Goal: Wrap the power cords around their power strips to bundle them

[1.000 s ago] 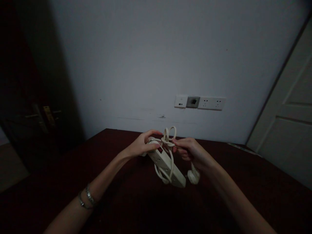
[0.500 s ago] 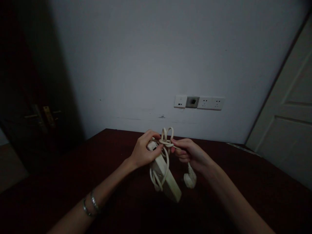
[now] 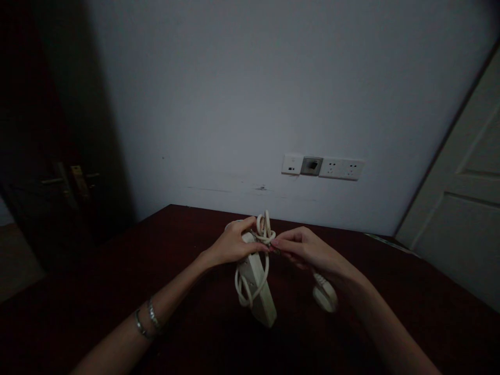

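A white power strip (image 3: 258, 291) hangs tilted over the dark red table, loops of its own white cord (image 3: 239, 284) around it. My left hand (image 3: 232, 242) is closed on the strip's upper end and the cord beside it. Just above, the cord forms a bunched knot with loops (image 3: 265, 232) between both hands. With thumb and fingers, my right hand (image 3: 304, 247) pinches the cord at the right of this knot. Below my right wrist dangles the cord's white plug (image 3: 325, 296). My palms hide parts of the cord.
The dark red table (image 3: 187, 229) stands against a pale wall (image 3: 219, 104). Wall sockets and switch plates (image 3: 323, 167) sit above its back edge. A dark door with a handle (image 3: 80, 179) is at left, a pale panelled door (image 3: 464, 208) at right.
The knot has drawn smaller and its loops have shifted. My right hand has moved slightly right and down, the plug swinging right with it. The strip hangs a little more upright.
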`<act>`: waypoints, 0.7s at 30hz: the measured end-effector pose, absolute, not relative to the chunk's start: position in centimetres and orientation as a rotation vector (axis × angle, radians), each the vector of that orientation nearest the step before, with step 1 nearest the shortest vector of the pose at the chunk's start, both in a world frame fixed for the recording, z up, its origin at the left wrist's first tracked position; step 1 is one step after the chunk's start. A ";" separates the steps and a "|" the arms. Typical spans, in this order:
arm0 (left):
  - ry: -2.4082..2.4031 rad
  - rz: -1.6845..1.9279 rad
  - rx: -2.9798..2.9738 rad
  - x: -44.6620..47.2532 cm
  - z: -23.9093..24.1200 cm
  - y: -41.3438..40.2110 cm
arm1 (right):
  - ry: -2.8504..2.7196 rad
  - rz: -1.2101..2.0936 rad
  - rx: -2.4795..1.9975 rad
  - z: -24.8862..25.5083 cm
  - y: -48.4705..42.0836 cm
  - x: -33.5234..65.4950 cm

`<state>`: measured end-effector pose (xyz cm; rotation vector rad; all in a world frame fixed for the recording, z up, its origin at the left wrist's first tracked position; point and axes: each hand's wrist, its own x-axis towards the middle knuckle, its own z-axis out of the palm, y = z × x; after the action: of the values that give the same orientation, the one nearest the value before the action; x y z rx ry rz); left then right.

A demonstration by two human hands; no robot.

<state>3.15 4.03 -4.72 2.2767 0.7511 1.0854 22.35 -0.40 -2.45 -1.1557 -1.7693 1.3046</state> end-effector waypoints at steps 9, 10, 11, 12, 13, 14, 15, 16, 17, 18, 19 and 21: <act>0.818 1.281 2.113 3.0 -4.6 4.5 | -1.991 1.214 -1.202 -1.2 -1.3 24.1; 0.822 1.314 2.081 2.9 -4.5 4.5 | -1.990 1.180 -1.238 -1.0 -1.3 24.6; 0.822 1.346 2.053 2.9 -4.4 4.6 | -1.986 1.147 -1.273 -1.0 -1.1 25.0; 0.821 1.375 2.033 2.8 -4.4 4.7 | -1.982 1.118 -1.306 -0.9 -1.0 25.4; 0.819 1.391 2.028 2.7 -4.3 4.7 | -1.975 1.094 -1.334 -0.9 -0.9 25.8; 0.816 1.394 2.034 2.6 -4.2 4.8 | -1.969 1.067 -1.353 -0.8 -0.8 26.1; 0.812 1.384 2.044 2.6 -4.2 4.8 | -1.965 1.035 -1.363 -0.8 -0.8 26.2; 0.806 1.361 2.057 2.5 -4.1 4.9 | -1.964 0.993 -1.372 -0.8 -0.9 26.3; 0.799 1.332 2.071 2.4 -4.1 4.9 | -1.970 0.944 -1.380 -0.7 -0.9 26.2; 0.790 1.299 2.085 2.3 -4.2 5.0 | -1.979 0.893 -1.387 -0.6 -1.1 26.1; 0.781 1.268 2.097 2.3 -4.2 5.1 | -1.991 0.846 -1.390 -0.5 -1.3 26.0; 0.767 1.216 2.115 2.1 -4.4 5.2 | -2.015 0.781 -1.397 -0.2 -1.7 25.8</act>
<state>2.14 5.22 -4.40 2.1152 0.7673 1.2160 25.78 -1.66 -0.23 -1.3971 -2.0153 0.7811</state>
